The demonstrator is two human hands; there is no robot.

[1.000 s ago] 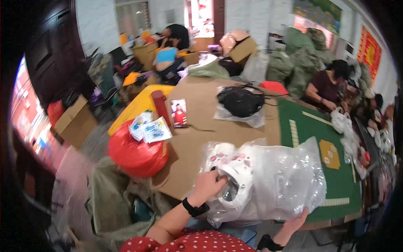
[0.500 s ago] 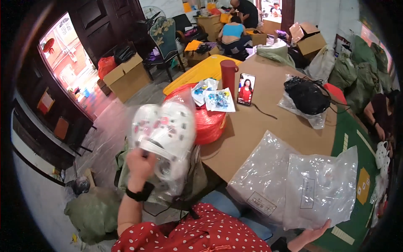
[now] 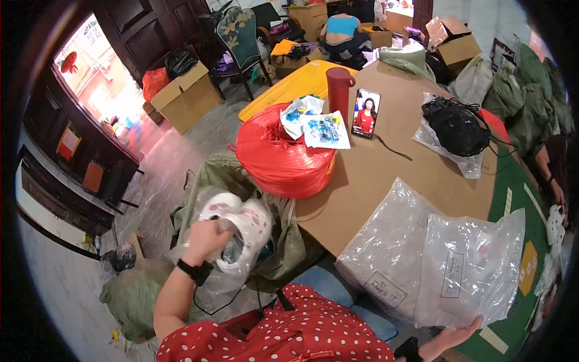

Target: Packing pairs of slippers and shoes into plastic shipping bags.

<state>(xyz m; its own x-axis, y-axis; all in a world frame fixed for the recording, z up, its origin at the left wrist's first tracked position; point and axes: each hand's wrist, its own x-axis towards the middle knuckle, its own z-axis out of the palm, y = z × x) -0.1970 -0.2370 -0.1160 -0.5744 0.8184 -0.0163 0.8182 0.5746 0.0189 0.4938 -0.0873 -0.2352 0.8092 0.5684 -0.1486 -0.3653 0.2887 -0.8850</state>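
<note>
My left hand is closed on a pair of white clogs with pink decorations, wrapped in clear plastic. It holds them at the mouth of an open green woven sack, beside the table's left edge. At the lower right, my right hand grips the near edge of a clear plastic bag with dark print. Some of its fingers are hidden by the plastic. A second clear bag lies partly under that one on the table.
On the brown tabletop stand a red twine roll, small blue-and-white packets, a red flask, a lit phone and a black bundle. Another person's arm shows at the right. A tied green sack sits on the floor.
My left hand has lowered the bagged clogs from beside the red twine roll to the green sack's mouth. My right hand keeps its hold on the plastic bag.
</note>
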